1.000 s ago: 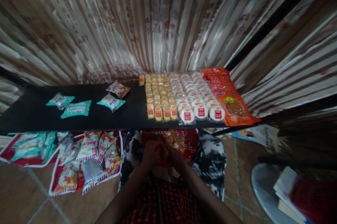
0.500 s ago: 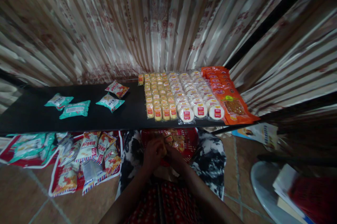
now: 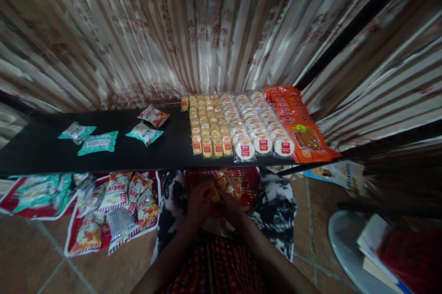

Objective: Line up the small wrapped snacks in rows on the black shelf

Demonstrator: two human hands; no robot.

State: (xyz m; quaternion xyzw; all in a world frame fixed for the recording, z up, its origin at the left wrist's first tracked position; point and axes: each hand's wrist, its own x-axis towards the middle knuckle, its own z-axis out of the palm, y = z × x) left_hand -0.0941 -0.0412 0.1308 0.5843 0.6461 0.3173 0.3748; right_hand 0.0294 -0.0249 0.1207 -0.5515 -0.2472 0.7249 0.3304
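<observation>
Above the red basket in my lap, my left hand and my right hand come together, fingers closed on one small yellow wrapped biscuit between them. Dim light and the fingers hide part of it. More wrapped biscuits of the same kind lie in the basket. On the black shelf just beyond, overlapping rows of such yellow biscuit packs stand beside rows of round white rice crackers. One single pack sits at the back left of the rows.
Orange snack bags overlap at the shelf's right. Teal packets and a red-and-white packet lie loosely to the left. Below, a red basket holds several snack bags; another holds teal packets. A grey stool stands right.
Both hands stay over the basket with the biscuit between them. The fingers have shifted only slightly. Nothing on the shelf has moved.
</observation>
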